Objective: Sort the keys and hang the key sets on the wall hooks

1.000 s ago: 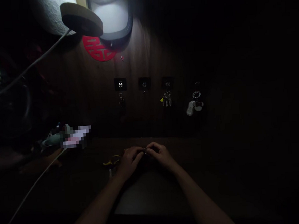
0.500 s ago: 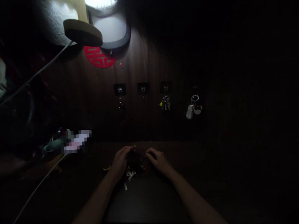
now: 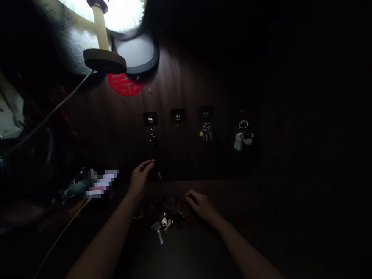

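The scene is very dark. The left hand (image 3: 141, 173) is lifted above the dark wooden counter (image 3: 273, 201), and its fingers (image 3: 149, 162) are pinched together on something small and dark; a small key-like piece (image 3: 159, 175) hangs just under them. What exactly they pinch is too dim to tell. The hand is just below the dark key bunch (image 3: 152, 138) that hangs on the leftmost black square wall hook (image 3: 150, 118). The second black hook (image 3: 178, 116) next to it seems to carry nothing, the third holds a key bunch with a yellow tag (image 3: 206, 132), and further right hangs a key ring with pale fobs (image 3: 243, 135).

The right hand (image 3: 200, 204) rests low on the counter, its fingers curled and touching the loose pile of silver keys and small charms (image 3: 163, 222), which lies between the two forearms. I cannot tell if these fingers really close on a piece of the pile.

To do this step well, I judge that the left hand should keep a firm pinch on the ring part, not on the hanging key, so it does not swing. The right hand should press the pile steady, so nothing is dragged along. In this weak light from the cream table lamp with the round base (image 3: 104, 60), slow moves are safer.
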### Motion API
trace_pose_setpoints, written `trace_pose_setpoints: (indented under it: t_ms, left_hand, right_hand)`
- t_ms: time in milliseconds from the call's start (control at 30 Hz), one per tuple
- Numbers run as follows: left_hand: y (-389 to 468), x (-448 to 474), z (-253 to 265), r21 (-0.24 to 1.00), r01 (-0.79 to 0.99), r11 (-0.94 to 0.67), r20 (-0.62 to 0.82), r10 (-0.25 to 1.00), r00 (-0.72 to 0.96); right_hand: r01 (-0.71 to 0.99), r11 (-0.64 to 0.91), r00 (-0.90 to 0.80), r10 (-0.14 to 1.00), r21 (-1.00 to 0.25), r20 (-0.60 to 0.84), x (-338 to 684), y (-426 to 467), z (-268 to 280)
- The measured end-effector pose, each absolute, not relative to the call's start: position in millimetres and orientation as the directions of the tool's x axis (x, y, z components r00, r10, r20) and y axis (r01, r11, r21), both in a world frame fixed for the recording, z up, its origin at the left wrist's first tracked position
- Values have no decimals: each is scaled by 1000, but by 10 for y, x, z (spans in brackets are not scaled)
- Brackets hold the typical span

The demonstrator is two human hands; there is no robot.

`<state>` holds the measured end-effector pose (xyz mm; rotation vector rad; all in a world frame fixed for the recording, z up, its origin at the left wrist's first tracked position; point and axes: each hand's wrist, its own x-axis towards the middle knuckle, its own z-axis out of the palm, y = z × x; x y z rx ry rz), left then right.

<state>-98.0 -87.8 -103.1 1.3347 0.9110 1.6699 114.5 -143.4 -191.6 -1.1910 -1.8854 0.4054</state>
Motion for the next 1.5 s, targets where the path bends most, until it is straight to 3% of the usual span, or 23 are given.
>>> trace_pose_setpoints:
  t_ms: [267,400,533,700,1100,1500]
  left_hand:
    - [-640,-898,-440,835,-167,-524,456,829,-323]
    - [-509,-884,-247,804,87,-589,574,729,-373]
    - [-364,-883,-77,673,376,-637,740,584,-334]
    - [-227,-835,32,579,535,-615,805,534,-259]
    - [-135,-803,-33,583,605,-542,790,553,-266]
    - [-381,-887,-383,628,559,-542,748,620,-238]
  right_hand:
    - [555,513,-202,847,-655,493,1149,-1429,-1942]
    - [548,518,-204,844,-656,496,1150,-1416,-1975]
    - [553,521,-214,843,-651,493,1142,-1398,-2000]
    - [588,499,-229,857,-637,461,1134,-1427,-1966]
    - [574,494,-234,863,-654,447,1131,-1435,-1952]
    - [564,502,-239,859,-655,453,1144,-1407,-1994]
